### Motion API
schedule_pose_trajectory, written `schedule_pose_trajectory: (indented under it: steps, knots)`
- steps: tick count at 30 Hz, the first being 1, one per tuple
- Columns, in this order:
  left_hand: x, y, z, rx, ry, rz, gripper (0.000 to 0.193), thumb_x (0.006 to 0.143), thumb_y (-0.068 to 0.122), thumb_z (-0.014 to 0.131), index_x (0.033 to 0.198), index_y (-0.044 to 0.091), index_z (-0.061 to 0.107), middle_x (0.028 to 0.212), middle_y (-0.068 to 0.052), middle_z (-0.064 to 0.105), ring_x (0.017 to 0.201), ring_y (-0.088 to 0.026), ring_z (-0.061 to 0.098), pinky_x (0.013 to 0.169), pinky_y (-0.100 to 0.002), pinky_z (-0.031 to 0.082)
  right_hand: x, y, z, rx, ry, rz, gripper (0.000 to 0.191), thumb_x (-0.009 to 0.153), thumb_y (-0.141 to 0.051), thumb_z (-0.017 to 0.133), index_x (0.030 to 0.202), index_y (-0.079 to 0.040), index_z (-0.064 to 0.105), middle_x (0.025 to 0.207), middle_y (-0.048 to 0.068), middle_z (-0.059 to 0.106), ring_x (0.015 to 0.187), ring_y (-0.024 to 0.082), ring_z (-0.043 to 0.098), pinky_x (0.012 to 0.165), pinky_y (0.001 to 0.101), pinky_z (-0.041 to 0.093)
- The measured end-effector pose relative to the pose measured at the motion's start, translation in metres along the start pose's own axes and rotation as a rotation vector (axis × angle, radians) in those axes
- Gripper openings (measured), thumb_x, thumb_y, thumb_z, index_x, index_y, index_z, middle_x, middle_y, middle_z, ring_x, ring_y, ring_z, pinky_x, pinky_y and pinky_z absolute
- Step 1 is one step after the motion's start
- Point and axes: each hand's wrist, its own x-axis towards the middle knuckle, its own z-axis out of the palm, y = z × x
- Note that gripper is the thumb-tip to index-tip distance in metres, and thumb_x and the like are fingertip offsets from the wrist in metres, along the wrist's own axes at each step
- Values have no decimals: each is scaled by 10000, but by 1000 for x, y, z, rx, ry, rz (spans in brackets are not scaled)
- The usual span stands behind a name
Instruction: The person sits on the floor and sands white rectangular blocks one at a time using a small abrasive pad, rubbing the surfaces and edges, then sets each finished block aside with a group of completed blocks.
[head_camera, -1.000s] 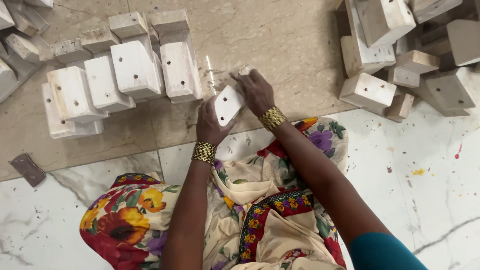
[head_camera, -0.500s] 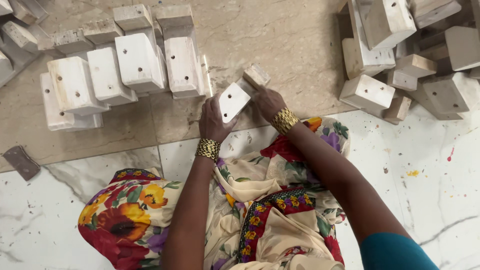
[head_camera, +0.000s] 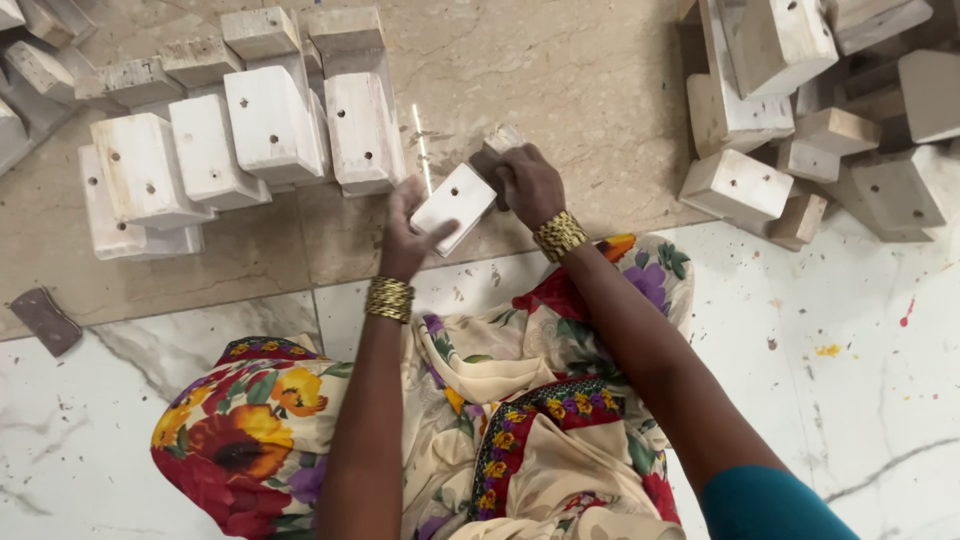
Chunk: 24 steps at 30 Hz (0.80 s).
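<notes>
I hold a white-painted wooden block (head_camera: 455, 207) with two small holes between both hands over the stone floor. My left hand (head_camera: 408, 232) grips its lower left side, thumb on the face. My right hand (head_camera: 527, 182) presses a small sanding pad (head_camera: 497, 148) against the block's upper right edge. Both wrists wear gold bangles. To the left stands a row of similar white blocks (head_camera: 265, 125), upright and side by side.
A loose heap of more white blocks (head_camera: 800, 100) lies at the upper right. A dark flat scrap (head_camera: 44, 320) rests on the floor at the left. My lap in floral cloth (head_camera: 480, 400) fills the lower middle, on white marble flooring.
Both hands have drifted slightly right and up with the block. My right hand has slid along its upper right edge.
</notes>
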Motion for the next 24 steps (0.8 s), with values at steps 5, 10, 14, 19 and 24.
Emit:
schedule_pose_trajectory:
  steps: [5, 10, 14, 19, 24]
  knots:
    - [1, -26, -5, 123, 74, -513, 787, 829, 507, 879, 1326, -46, 621, 1249, -236, 714, 1071, -258, 697, 946, -365, 585, -18, 2, -5, 578, -101, 617, 233, 1004, -237, 622, 1158, -71, 567, 1038, 101, 705, 901, 209, 734, 722, 375, 628]
    - [-25, -8, 27, 85, 24, -136, 887, 657, 420, 971, 1227, -10, 445, 1164, -159, 604, 1042, -247, 649, 889, -367, 576, -35, -24, 12, 1128, 79, 910, 341, 1030, -326, 523, 1251, -85, 428, 1134, 120, 640, 965, 239, 721, 730, 392, 678]
    - [-38, 20, 43, 127, 3, -75, 917, 613, 424, 988, 1227, 56, 415, 1184, -150, 544, 1110, -293, 598, 938, -425, 547, -54, -18, 33, 1176, 170, 882, 334, 1043, -343, 506, 1230, -77, 434, 1086, 123, 652, 910, 201, 695, 736, 353, 639]
    - [-54, 58, 68, 536, 25, -70, 824, 596, 354, 998, 1218, 168, 490, 1316, -167, 476, 1259, -369, 480, 999, -538, 417, -63, 9, 47, 878, 253, 842, 261, 1052, -297, 526, 1145, -54, 535, 979, 101, 671, 854, 175, 660, 740, 339, 568]
    - [-55, 72, 52, 946, 186, 294, 866, 542, 160, 937, 1297, 226, 519, 1443, -159, 436, 1321, -372, 447, 1043, -590, 318, -54, 21, 27, 617, 329, 653, 226, 1034, -253, 588, 1027, -29, 617, 932, 64, 694, 842, 157, 647, 727, 329, 549]
